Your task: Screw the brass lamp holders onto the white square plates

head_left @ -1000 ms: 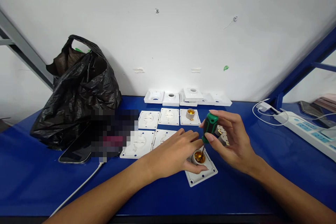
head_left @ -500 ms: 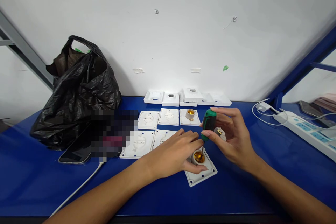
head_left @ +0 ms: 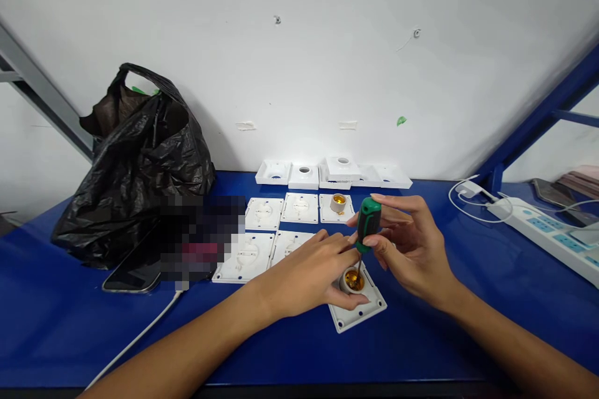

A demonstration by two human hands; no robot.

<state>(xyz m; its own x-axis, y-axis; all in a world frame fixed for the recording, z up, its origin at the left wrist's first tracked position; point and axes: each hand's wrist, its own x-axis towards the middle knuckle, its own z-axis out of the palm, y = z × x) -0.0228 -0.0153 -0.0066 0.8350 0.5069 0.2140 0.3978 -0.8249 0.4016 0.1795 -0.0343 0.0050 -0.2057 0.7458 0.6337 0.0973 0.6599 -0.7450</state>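
Screwdriver with a green-and-black handle and a thin metal shaft (head_left: 368,224) stands nearly upright, leaning slightly, its shaft running down inside a round beige lamp socket lined with gold-coloured metal (head_left: 353,283). The right hand (head_left: 412,249) grasps the handle between thumb and fingers; the shaft comes out below the fingertips, and the socket lies under and to the left of this hand.

The left hand (head_left: 322,268) is curved around the socket, thumb along its near side and fingers on its far side, steadying it. The socket sits on a white square plastic plate (head_left: 374,300), turned askew on the glossy blue tabletop (head_left: 281,358) at the left thumb and fingertips.

Just beyond the hands, a second beige socket with a gold-coloured lining (head_left: 337,204) sits on another plate. Flat white plates with round raised centres (head_left: 300,207) lie beside it and past the left forearm. White box-shaped plastic covers with round holes (head_left: 304,177) line the wall, well apart from both hands.
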